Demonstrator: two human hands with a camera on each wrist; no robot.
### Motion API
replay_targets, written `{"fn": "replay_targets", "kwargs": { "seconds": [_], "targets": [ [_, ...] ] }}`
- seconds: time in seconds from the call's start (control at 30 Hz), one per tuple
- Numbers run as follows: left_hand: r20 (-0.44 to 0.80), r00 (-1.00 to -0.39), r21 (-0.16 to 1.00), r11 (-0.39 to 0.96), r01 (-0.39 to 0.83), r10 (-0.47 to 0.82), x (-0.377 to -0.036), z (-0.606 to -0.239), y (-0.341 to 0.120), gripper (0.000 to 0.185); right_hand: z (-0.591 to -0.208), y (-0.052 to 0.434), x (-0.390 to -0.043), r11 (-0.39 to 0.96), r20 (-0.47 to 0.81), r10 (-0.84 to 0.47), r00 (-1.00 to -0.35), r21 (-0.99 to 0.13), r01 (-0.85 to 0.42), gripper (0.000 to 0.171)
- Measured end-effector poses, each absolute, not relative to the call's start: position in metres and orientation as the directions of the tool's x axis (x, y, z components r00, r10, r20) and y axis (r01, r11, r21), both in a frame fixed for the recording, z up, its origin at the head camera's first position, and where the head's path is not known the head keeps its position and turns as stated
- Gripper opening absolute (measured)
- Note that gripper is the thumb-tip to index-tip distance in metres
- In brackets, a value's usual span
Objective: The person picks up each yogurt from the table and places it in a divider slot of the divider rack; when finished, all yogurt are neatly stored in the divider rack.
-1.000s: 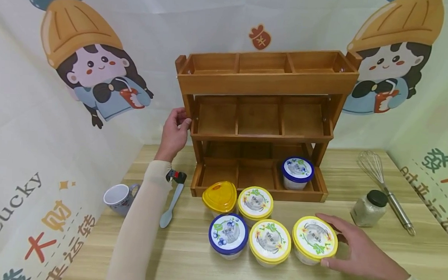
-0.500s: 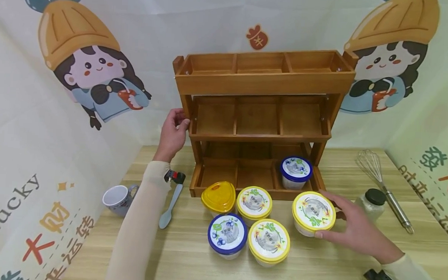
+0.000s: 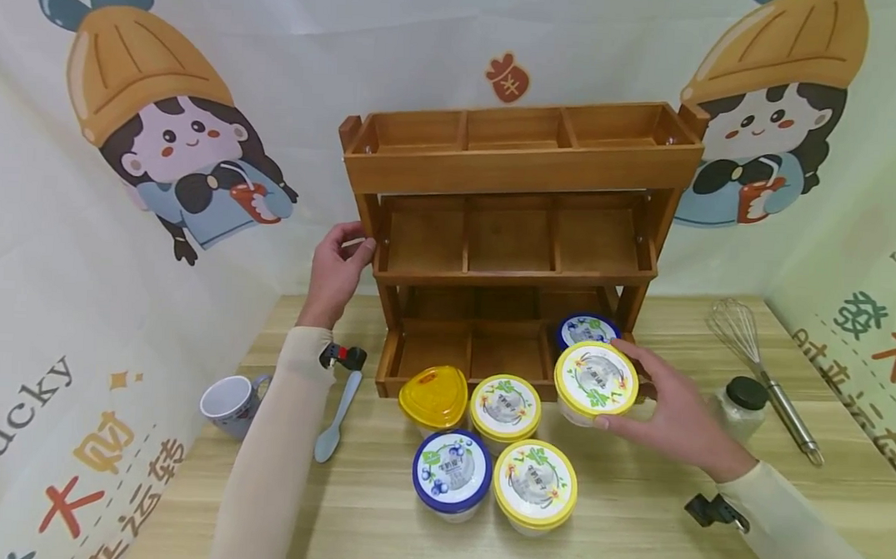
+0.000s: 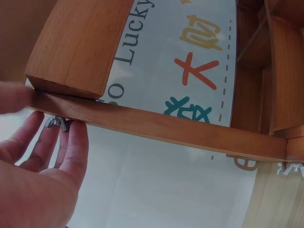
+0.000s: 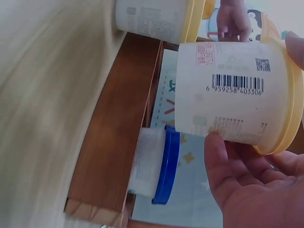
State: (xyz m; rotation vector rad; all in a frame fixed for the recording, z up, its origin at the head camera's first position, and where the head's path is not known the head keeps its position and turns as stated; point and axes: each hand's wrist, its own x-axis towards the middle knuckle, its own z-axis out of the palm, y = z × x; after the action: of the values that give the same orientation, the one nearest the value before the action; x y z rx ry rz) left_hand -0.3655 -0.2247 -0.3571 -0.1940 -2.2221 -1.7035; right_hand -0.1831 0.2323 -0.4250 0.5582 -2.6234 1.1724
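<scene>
My right hand (image 3: 671, 406) grips a white tub with a yellow lid (image 3: 596, 379), held up off the table before the right end of a three-tier wooden rack (image 3: 520, 168). In the right wrist view the barcode side of this tub faces the camera. Behind it, a blue-lidded tub (image 3: 587, 327) stands in the bottom tier's right compartment, partly hidden. My left hand (image 3: 334, 276) holds the rack's left side. In the left wrist view the rack's upright (image 4: 180, 129) runs between thumb and fingers, near a wing nut (image 4: 58, 122).
Before the rack stand two yellow-lidded tubs (image 3: 506, 407), a blue-lidded tub (image 3: 452, 473) and an amber-lidded container (image 3: 434, 396). A mug (image 3: 231, 403) and a pale blue spoon (image 3: 339, 416) lie left. Right are a black-capped jar (image 3: 741, 407) and a whisk (image 3: 763, 368).
My right hand has lifted the yellow-lidded tub from the front row and carried it up and leftward toward the rack's bottom tier. The left hand keeps its hold on the rack.
</scene>
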Motion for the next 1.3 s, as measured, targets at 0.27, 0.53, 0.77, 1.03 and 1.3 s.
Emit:
{"fn": "replay_targets", "kwargs": {
  "seconds": [0.27,0.53,0.77,1.03,1.3],
  "targets": [
    [0.311,-0.947,0.906,0.327,0.270,-0.078,-0.363,-0.351,-0.232,0.047,-0.421,0.215,-0.202,0.581,0.317,-0.237,-0.918,-0.712,-0.395,0.098],
    [0.300,-0.953,0.897,0.353,0.266,-0.044,-0.363,-0.345,-0.238,0.049,-0.411,0.200,-0.219,0.588,0.273,-0.210,-0.939,-0.732,-0.344,0.102],
    [0.276,-0.961,0.899,0.363,0.245,-0.034,-0.366,-0.346,-0.238,0.047,-0.407,0.186,-0.232,0.563,0.255,-0.190,-0.948,-0.762,-0.318,0.103],
    [0.260,-0.965,0.910,0.340,0.239,-0.018,-0.366,-0.345,-0.232,0.045,-0.407,0.168,-0.248,0.555,0.240,-0.199,-0.950,-0.771,-0.311,0.103],
    [0.252,-0.967,0.905,0.361,0.223,-0.035,-0.366,-0.345,-0.232,0.045,-0.415,0.151,-0.268,0.579,0.228,-0.214,-0.950,-0.753,-0.311,0.104]
  ]
}}
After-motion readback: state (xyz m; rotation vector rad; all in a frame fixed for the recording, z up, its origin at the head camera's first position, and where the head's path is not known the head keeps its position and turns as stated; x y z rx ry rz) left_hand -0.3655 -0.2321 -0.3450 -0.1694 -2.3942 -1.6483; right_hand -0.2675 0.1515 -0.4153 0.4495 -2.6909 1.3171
